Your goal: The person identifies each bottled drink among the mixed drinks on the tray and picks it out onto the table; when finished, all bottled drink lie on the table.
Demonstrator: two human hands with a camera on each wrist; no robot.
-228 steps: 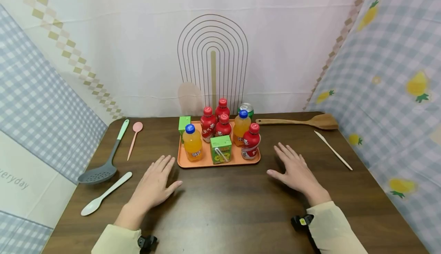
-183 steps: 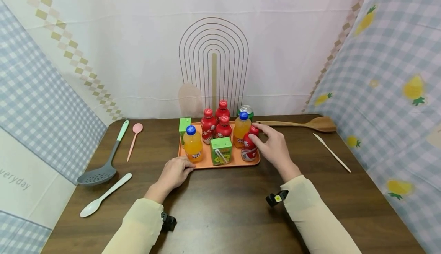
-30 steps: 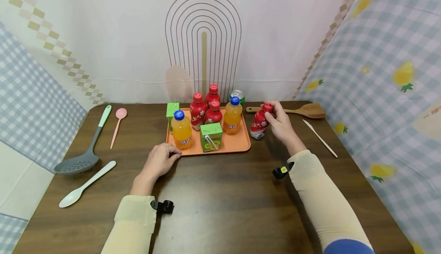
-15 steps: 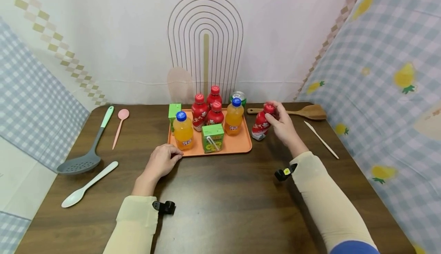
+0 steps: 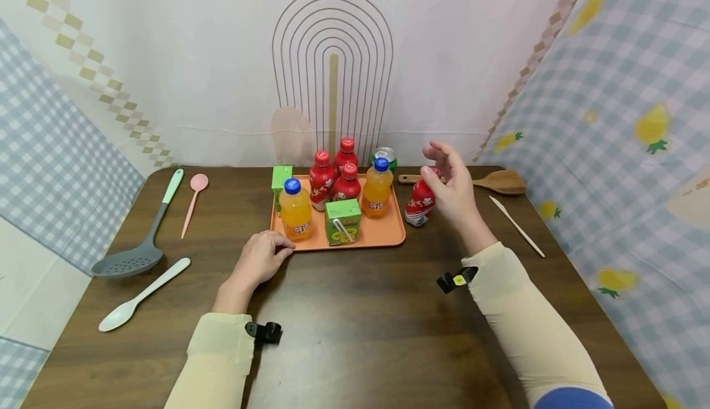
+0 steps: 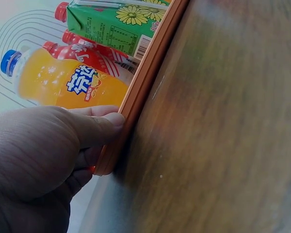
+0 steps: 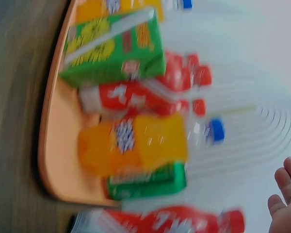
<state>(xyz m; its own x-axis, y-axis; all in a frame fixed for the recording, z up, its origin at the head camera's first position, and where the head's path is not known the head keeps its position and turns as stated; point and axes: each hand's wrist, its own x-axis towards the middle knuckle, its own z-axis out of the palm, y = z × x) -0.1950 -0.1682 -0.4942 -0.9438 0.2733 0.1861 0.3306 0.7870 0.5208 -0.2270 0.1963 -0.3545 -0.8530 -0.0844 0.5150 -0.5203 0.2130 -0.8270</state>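
Note:
My left hand (image 5: 261,258) pinches the front left corner of the orange tray (image 5: 383,234); in the left wrist view the thumb (image 6: 109,124) lies on the rim. A red bottle (image 5: 420,204) stands on the table just right of the tray. Beside and above its cap is my right hand (image 5: 457,196), fingers spread and apart from the bottle, partly hiding it in the head view. The tray carries several drinks: orange soda bottles with blue caps (image 5: 296,215), more red bottles (image 5: 322,184), green juice cartons (image 5: 342,223) and a green can (image 5: 384,155) at the back right.
A wooden spatula (image 5: 499,182) lies behind the right hand, with a thin pale knife (image 5: 516,225) nearer the right edge. On the left are a grey slotted turner (image 5: 133,260), a pink spoon (image 5: 194,199) and a white spoon (image 5: 138,298). A curtain (image 5: 222,89) hangs behind.
The right hand took a red bottle off the tray's right front and stood it on the table. It has now let go and lifted slightly. The left hand moved onto the tray corner and stays there.

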